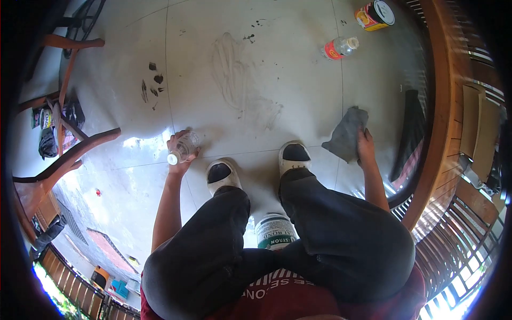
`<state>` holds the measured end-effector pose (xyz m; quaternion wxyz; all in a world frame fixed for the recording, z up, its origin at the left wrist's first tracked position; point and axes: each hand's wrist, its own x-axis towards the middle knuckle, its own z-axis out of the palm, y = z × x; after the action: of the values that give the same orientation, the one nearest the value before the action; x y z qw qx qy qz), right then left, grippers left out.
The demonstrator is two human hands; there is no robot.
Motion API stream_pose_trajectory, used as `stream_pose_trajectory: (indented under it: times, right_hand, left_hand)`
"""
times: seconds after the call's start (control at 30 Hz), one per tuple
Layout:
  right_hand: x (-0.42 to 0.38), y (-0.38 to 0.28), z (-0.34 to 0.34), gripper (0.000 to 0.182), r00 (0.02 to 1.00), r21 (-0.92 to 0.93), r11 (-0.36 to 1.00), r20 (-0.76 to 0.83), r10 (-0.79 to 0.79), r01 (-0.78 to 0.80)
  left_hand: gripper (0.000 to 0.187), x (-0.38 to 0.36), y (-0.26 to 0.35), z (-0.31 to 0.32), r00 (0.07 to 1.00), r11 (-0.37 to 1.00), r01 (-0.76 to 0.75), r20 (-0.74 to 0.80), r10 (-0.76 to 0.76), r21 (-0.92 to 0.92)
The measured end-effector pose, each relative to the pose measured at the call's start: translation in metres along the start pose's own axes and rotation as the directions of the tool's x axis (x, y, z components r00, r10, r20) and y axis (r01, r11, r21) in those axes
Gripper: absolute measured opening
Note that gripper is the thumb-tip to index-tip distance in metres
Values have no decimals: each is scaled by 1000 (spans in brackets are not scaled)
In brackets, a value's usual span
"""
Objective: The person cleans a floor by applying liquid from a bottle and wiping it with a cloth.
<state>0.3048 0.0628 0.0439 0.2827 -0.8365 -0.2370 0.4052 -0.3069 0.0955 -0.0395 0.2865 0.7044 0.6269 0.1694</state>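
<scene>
My left hand point(182, 166) is wrapped round a clear plastic bottle point(188, 143) with a white cap, held low over the floor to the left of my shoes. The bottle is tilted, its cap toward me. On the right side, my right hand point(366, 145) grips the edge of a dark grey cloth point(346, 132), which hangs flat and close over the floor. Black stains point(154, 81) mark the tiled floor point(213, 106) ahead, and a smeared patch point(229, 74) lies between the hands, farther out.
A bottle with a red label point(334, 50) and a yellow-red tin point(372, 17) stand at the far right. A white-green bucket point(274, 231) is beneath me. A wooden chair point(80, 149) is on the left, a wooden bench point(445, 133) on the right.
</scene>
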Motion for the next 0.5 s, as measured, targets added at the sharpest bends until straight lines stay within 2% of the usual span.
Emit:
stream_pose_trajectory:
  times: [0.03,0.13,0.23,0.33,0.43,0.5]
  right_hand:
    - [10,10,-5,58,998,-30,999,-56,-25,24]
    - [24,28,-19,53,965,-449,875,-89,-247,183]
    - [16,15,-13,57,988,-233,963,-38,-149,137]
    - [-2,-7,-3,67,993,-387,920,117,-12,57]
    - [-3,-5,-5,80,949,-480,867,315,25,136]
    - [2,-3,-14,71,957,-578,797,290,0,175]
  left_hand:
    - [73,0,0,1,1000,1000,-13,-10,13,-11]
    - [73,3,-2,1,999,999,-44,-29,43,-13]
    - [72,2,4,-4,1000,1000,-20,0,20,3]
    - [72,1,-2,0,999,999,-42,2,42,31]
    - [73,0,-6,2,999,999,-37,-5,37,15]
    - [74,-1,-6,2,999,999,-33,7,32,29]
